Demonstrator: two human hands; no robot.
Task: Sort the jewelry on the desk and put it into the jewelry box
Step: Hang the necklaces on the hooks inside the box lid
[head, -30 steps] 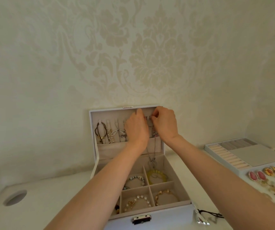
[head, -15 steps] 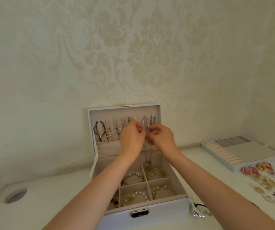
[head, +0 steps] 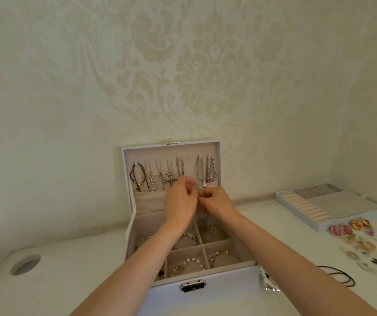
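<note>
An open white jewelry box (head: 217,290) sits on a white desk (head: 69,270). Over it the left hand (head: 179,201) and right hand (head: 219,202) meet, fingertips curled, pinching a thin silver necklace (head: 203,185) that hangs from the upright lid (head: 171,148). Loose earrings (head: 342,230) lie well to the right.

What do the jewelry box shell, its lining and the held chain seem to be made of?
The jewelry box shell is smooth white with faint sheen, probably faux leather or coated board. The lining is matte beige, likely velvet-like fabric. The chain shows silvery links, apparently metal.
</note>
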